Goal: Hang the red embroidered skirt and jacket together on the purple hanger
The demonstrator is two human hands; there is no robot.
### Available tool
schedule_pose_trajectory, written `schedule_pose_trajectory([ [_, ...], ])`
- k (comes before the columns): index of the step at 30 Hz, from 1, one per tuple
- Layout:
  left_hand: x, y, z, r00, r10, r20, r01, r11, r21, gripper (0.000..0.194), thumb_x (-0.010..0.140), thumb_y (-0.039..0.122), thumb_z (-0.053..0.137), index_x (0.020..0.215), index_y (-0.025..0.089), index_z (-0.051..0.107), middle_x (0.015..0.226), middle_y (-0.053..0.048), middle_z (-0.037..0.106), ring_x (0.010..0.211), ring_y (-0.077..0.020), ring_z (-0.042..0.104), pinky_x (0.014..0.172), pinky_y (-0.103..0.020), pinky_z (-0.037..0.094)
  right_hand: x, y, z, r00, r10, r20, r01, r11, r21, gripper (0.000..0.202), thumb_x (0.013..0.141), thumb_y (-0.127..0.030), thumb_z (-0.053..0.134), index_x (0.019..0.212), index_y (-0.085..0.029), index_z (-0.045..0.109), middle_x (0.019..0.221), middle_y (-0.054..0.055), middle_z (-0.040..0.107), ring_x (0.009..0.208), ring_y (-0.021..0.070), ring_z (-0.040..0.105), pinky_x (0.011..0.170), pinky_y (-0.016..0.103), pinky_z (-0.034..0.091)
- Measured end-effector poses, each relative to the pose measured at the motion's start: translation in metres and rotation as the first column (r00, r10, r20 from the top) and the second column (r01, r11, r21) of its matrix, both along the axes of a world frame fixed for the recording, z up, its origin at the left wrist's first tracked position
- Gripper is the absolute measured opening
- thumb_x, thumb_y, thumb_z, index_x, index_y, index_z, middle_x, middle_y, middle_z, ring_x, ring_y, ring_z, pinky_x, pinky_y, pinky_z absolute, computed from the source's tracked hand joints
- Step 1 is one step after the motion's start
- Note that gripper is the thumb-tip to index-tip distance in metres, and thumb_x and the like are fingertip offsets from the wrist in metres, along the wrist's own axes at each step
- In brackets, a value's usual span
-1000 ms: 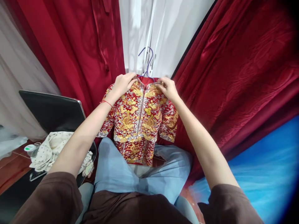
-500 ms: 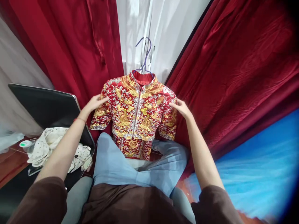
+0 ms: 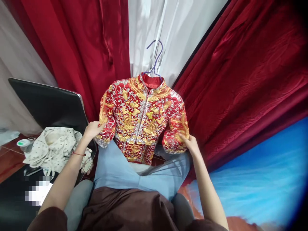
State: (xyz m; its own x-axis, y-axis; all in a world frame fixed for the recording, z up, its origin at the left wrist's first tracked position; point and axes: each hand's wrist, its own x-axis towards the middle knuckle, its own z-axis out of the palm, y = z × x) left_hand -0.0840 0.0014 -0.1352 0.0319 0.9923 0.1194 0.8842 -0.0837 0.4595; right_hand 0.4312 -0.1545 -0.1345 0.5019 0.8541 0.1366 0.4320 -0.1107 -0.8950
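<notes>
A red jacket [image 3: 154,112] with gold and silver embroidery, a stand collar and short sleeves is on a purple hanger [image 3: 156,61] in front of my knees. Below its hem shows a matching embroidered red garment [image 3: 134,152]. My left hand [image 3: 94,129] pinches the lower part of the sleeve on the left, with the thumb on top. On the other side, my right hand [image 3: 189,142] grips the opposite sleeve near its cuff. Both sleeves are held out a little from the jacket's body. The fingers under the cloth are hidden.
A black chair [image 3: 50,106] stands at the left, with a white dotted cloth [image 3: 54,149] heaped on it. A lidded container [image 3: 25,144] is beside the cloth. Dark red curtains [image 3: 240,80] hang on both sides, and bright blue fabric [image 3: 260,176] spreads at the lower right.
Both hands have moved down from the upper sleeves to near the cuffs and now grip the cloth. The sleeves have shifted and puffed outward. The view has shifted slightly.
</notes>
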Motion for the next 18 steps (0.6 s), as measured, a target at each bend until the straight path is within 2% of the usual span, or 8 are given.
schedule_pose_trajectory([
  [3, -0.008, -0.017, 0.036, 0.942, -0.018, 0.334, -0.004, 0.998, 0.063, 0.055, 0.075, 0.069, 0.057, 0.075, 0.016, 0.070, 0.077, -0.009, 0.075, 0.083, -0.0296, 0.071, 0.063, -0.027, 0.050, 0.010, -0.039, 0.013, 0.999, 0.005, -0.038, -0.002, 0.997, 0.079, 0.059, 0.070, -0.063, 0.073, 0.104, -0.014, 0.070, 0.095, 0.009, 0.075, 0.076, 0.0203, 0.068, 0.067, 0.029, 0.053],
  [5, -0.015, -0.022, 0.046, 0.870, 0.006, 0.493, -0.023, 0.999, 0.030, 0.053, 0.071, 0.067, 0.063, 0.082, 0.017, 0.072, 0.080, -0.007, 0.076, 0.082, -0.0277, 0.071, 0.064, -0.026, 0.053, 0.014, -0.051, 0.015, 0.999, -0.011, 0.047, 0.009, 0.999, 0.051, 0.058, 0.075, -0.063, 0.070, 0.107, -0.015, 0.070, 0.098, 0.010, 0.075, 0.079, 0.0220, 0.068, 0.069, 0.030, 0.053],
  [6, -0.018, -0.021, 0.046, 0.857, 0.023, 0.514, -0.017, 1.000, -0.016, 0.051, 0.070, 0.066, 0.065, 0.082, 0.017, 0.072, 0.080, -0.007, 0.076, 0.082, -0.0278, 0.071, 0.064, -0.027, 0.053, 0.015, -0.052, 0.012, 0.991, -0.037, 0.130, 0.037, 0.999, 0.005, 0.057, 0.077, -0.064, 0.067, 0.105, -0.014, 0.070, 0.097, 0.012, 0.075, 0.081, 0.0236, 0.068, 0.070, 0.031, 0.053],
  [9, -0.027, -0.007, 0.024, 0.935, 0.107, 0.339, -0.038, 0.978, -0.205, 0.044, 0.060, 0.061, 0.073, 0.064, 0.017, 0.066, 0.067, -0.011, 0.071, 0.082, -0.0326, 0.072, 0.063, -0.029, 0.053, 0.008, -0.041, -0.008, 0.883, -0.170, 0.437, 0.256, 0.955, -0.147, 0.056, 0.088, -0.063, 0.055, 0.105, -0.012, 0.071, 0.095, 0.018, 0.074, 0.087, 0.0293, 0.069, 0.075, 0.036, 0.052],
  [11, -0.028, 0.003, 0.003, 0.964, 0.167, 0.209, -0.101, 0.951, -0.292, 0.042, 0.058, 0.058, 0.075, 0.056, 0.018, 0.061, 0.058, -0.011, 0.066, 0.082, -0.0349, 0.072, 0.061, -0.030, 0.052, 0.001, -0.030, -0.026, 0.775, -0.173, 0.608, 0.384, 0.893, -0.235, 0.052, 0.096, -0.055, 0.047, 0.116, -0.011, 0.067, 0.099, 0.021, 0.073, 0.092, 0.0305, 0.070, 0.080, 0.037, 0.051],
  [12, -0.027, 0.007, -0.007, 0.963, 0.178, 0.202, -0.108, 0.942, -0.316, 0.041, 0.059, 0.057, 0.074, 0.057, 0.018, 0.061, 0.057, -0.010, 0.065, 0.082, -0.0341, 0.072, 0.061, -0.029, 0.052, -0.002, -0.025, -0.034, 0.734, -0.147, 0.663, 0.419, 0.866, -0.272, 0.049, 0.098, -0.050, 0.044, 0.120, -0.011, 0.064, 0.101, 0.022, 0.073, 0.094, 0.0303, 0.070, 0.081, 0.038, 0.051],
  [15, -0.019, 0.011, -0.028, 0.948, 0.156, 0.278, -0.054, 0.938, -0.343, 0.041, 0.065, 0.057, 0.070, 0.068, 0.017, 0.065, 0.059, -0.007, 0.067, 0.075, -0.0279, 0.072, 0.059, -0.027, 0.052, -0.008, -0.020, -0.050, 0.686, -0.069, 0.724, 0.445, 0.827, -0.343, 0.040, 0.100, -0.036, 0.041, 0.121, -0.009, 0.063, 0.098, 0.025, 0.073, 0.090, 0.0304, 0.071, 0.078, 0.038, 0.051],
  [18, -0.013, 0.011, -0.034, 0.936, 0.132, 0.325, -0.012, 0.938, -0.347, 0.040, 0.064, 0.057, 0.072, 0.068, 0.017, 0.065, 0.059, -0.006, 0.068, 0.068, -0.0245, 0.071, 0.058, -0.025, 0.052, -0.007, -0.028, -0.048, 0.690, -0.056, 0.722, 0.419, 0.844, -0.335, 0.037, 0.099, -0.028, 0.041, 0.113, -0.005, 0.066, 0.094, 0.026, 0.073, 0.085, 0.0304, 0.072, 0.074, 0.036, 0.050],
])
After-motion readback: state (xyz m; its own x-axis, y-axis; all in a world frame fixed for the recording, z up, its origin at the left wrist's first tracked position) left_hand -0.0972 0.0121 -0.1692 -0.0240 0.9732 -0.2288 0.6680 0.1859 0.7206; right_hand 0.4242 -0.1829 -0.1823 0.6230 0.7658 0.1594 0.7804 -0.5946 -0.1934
